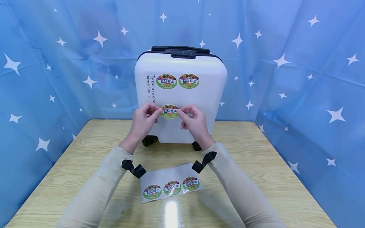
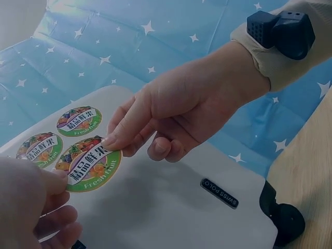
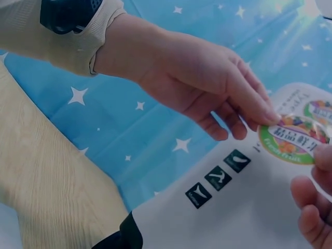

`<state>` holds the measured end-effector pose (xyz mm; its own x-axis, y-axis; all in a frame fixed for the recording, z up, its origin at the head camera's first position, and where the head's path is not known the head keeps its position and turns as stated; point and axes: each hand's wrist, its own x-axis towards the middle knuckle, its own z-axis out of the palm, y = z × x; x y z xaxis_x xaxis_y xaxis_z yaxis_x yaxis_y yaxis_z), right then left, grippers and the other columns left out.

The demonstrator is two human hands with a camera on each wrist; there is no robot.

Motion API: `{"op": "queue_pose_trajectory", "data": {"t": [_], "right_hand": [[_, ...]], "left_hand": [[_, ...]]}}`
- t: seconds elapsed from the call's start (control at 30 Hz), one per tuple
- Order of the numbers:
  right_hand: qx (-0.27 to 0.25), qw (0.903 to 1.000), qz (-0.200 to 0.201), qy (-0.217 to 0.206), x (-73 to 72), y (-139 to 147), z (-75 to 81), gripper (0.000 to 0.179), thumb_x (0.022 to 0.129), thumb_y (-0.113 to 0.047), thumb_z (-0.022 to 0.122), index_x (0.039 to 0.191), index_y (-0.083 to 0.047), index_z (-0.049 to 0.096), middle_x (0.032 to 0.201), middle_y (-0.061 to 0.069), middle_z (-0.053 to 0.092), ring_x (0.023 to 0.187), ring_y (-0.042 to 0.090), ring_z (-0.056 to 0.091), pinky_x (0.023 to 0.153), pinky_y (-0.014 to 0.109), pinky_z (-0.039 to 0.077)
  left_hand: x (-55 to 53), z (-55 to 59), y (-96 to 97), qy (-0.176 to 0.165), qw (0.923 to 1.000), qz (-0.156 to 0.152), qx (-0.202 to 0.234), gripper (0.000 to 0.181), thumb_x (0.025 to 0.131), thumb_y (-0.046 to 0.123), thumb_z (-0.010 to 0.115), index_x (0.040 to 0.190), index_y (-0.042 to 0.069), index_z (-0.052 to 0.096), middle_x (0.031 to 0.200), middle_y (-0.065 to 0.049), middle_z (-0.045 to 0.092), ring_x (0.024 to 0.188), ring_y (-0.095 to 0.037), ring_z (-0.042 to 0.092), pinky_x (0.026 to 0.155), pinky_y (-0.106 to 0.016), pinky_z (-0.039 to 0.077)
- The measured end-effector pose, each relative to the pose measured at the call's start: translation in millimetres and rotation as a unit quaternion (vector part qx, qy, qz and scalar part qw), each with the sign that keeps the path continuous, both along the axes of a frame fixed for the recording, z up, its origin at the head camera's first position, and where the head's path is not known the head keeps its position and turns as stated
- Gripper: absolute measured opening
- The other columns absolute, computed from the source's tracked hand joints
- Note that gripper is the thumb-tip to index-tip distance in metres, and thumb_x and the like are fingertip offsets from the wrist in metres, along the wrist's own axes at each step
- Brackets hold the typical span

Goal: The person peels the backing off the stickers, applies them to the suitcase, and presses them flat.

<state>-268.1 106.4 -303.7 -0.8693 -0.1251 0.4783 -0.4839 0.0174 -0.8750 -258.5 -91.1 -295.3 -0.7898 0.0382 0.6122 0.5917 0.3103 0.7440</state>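
An oval fruit sticker point(image 1: 170, 114) is held between both hands, in front of a white suitcase point(image 1: 203, 98). My left hand point(image 1: 144, 122) pinches its left edge between thumb and fingers. On the opposite edge, the right hand point(image 1: 196, 122) pinches it the same way. The left wrist view shows the held sticker point(image 2: 92, 165) face out, close to the suitcase's front; whether it touches the surface I cannot tell. Two matching stickers, a left one point(image 1: 166, 81) and a right one point(image 1: 189, 81), lie side by side on the suitcase's upper part.
A backing sheet point(image 1: 162, 175) with three more oval stickers lies on the wooden table point(image 1: 108, 136), below the hands. The suitcase stands upright on black wheels point(image 1: 196, 146), with a black handle point(image 1: 181, 48) on top. A blue star-patterned curtain point(image 1: 256, 79) surrounds the table.
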Motion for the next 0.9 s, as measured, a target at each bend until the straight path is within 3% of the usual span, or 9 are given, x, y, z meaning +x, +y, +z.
{"op": "queue_pose_trajectory", "data": {"t": [0.23,0.5,0.9], "right_hand": [[-0.006,0.9998,-0.018,0.008,-4.7,-7.2,5.0,0.019,0.088,-0.025,0.065,0.095,-0.008,0.061,0.087,0.01,0.06,0.047,0.024,0.052,0.046,0.027,0.044],[0.006,0.999,-0.041,0.012,-11.3,-12.4,10.6,0.02,0.087,-0.03,0.066,0.095,-0.012,0.061,0.087,0.009,0.06,0.048,0.026,0.053,0.045,0.027,0.045],[0.006,0.9968,-0.079,0.001,-16.2,-22.0,23.8,0.02,0.088,-0.025,0.066,0.095,-0.007,0.061,0.086,0.011,0.061,0.045,0.023,0.052,0.042,0.025,0.04]], "left_hand": [[-3.5,5.5,-2.3,-0.003,0.9999,0.013,0.0,0.019,0.09,0.023,0.063,0.092,0.004,0.062,0.081,-0.006,0.059,0.073,-0.017,0.052,0.059,-0.024,0.044],[-10.8,12.2,-4.1,0.01,0.9994,0.03,-0.015,0.018,0.09,0.022,0.063,0.092,0.005,0.061,0.083,-0.005,0.059,0.075,-0.016,0.052,0.066,-0.026,0.045],[-21.4,20.6,-2.8,0.017,0.998,0.059,-0.014,0.017,0.09,0.022,0.063,0.091,0.005,0.062,0.084,-0.005,0.061,0.073,-0.015,0.053,0.064,-0.025,0.045]]}}
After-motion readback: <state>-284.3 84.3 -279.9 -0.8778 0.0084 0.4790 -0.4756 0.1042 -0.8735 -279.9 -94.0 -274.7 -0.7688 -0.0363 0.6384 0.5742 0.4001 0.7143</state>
